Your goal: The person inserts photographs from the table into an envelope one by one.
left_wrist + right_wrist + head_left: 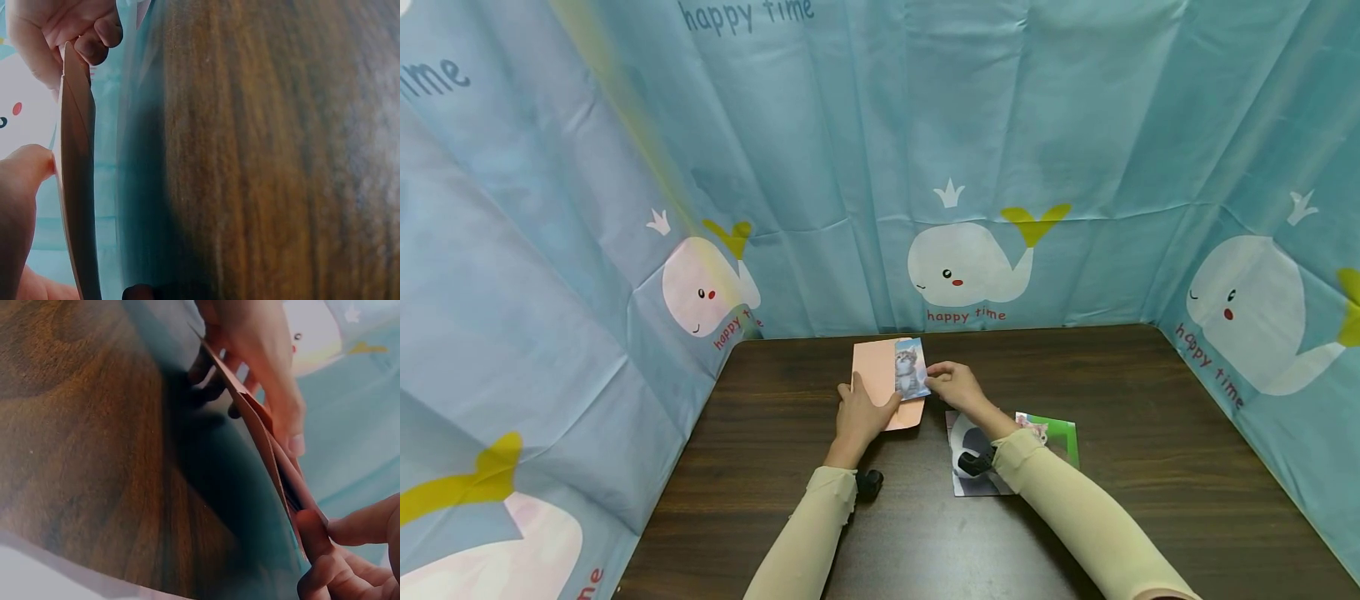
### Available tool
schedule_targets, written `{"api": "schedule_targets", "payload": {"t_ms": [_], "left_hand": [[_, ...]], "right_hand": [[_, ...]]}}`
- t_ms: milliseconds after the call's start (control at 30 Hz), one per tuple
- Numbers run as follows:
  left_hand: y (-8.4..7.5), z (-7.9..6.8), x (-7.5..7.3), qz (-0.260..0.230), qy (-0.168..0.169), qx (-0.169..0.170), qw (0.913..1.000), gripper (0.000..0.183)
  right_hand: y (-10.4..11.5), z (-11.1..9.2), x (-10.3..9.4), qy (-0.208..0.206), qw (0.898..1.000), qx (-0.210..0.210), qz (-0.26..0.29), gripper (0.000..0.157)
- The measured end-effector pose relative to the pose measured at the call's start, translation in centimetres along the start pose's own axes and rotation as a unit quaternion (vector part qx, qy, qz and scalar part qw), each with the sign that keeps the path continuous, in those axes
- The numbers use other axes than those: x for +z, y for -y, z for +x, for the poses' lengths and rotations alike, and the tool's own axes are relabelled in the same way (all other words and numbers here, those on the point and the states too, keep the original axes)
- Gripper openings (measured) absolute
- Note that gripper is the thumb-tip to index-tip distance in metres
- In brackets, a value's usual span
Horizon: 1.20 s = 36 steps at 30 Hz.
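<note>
Peach envelope [872, 367] over dark wood desk [775, 433], gripped at 7 o'clock between left hand's [860, 415] thumb and fingers. Kitten card [911, 375] laid over envelope's 3 o'clock side; whether tucked in, cannot be told. Card's outer edge pinched by right hand's [958, 387] fingers. Picture sheets [1063, 435] at envelope's 4 o'clock, partly covered by right sleeve [1075, 500].

Reads "happy time" on the blue curtain [1097, 100], in red beneath the white whales [970, 265], in blue-grey lettering near the top, and, cut short, "ime" at upper left.
</note>
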State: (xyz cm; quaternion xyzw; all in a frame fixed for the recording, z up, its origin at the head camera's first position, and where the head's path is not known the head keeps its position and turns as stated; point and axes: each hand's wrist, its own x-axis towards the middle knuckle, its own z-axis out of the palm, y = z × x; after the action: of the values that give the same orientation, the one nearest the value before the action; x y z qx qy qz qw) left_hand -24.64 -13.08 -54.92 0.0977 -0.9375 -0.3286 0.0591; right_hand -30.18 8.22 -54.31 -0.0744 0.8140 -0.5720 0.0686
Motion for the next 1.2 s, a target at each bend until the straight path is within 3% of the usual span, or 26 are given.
{"api": "schedule_targets", "payload": {"t_ms": [533,1200], "left_hand": [[-0.3,-0.4,-0.2,0.004,0.003,-0.003,1.0,0.113],[-0.2,-0.3,-0.2,0.005,0.003,0.001,1.0,0.113]], "right_hand": [[0.2,0.3,1.6,0.002,0.998,-0.037,-0.048,0.026],[1.0,0.7,3.3,0.009,0.998,-0.006,-0.057,0.028]]}}
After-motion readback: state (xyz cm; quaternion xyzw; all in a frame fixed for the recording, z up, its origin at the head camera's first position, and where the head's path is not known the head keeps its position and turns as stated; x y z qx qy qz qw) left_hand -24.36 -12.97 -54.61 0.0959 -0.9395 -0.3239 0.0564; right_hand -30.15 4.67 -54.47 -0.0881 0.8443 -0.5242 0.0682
